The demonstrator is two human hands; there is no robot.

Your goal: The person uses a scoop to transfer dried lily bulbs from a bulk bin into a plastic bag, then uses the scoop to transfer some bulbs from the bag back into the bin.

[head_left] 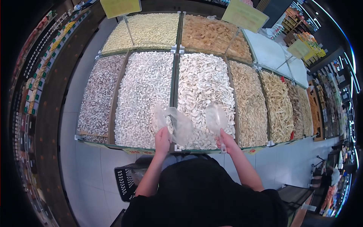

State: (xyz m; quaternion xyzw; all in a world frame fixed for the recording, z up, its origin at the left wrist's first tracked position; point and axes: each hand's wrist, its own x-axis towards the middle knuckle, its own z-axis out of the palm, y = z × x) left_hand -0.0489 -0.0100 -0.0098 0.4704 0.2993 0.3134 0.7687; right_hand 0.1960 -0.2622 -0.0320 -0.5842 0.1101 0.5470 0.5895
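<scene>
My left hand (162, 141) is closed on the gathered top of a clear plastic bag (180, 128), which spreads out over the divider between two bins. Some pale pieces show through its left side. In my right hand (227, 141) is the handle of a clear plastic scoop (216, 117), its bowl pointing away from me. The scoop hangs over a bin of flat white slices (205, 81), and the slices show through its bowl. Left of that, under my left hand, lies a bin of small white cubes (143, 81).
Around these stand bins of speckled grains (100, 90), light brown shreds (247, 102), yellowish strips (278, 98), cream kernels (151, 30) and amber lumps (213, 34). Yellow sign cards (245, 16) rise on thin stems. A black shopping basket (126, 183) is below, left of my body.
</scene>
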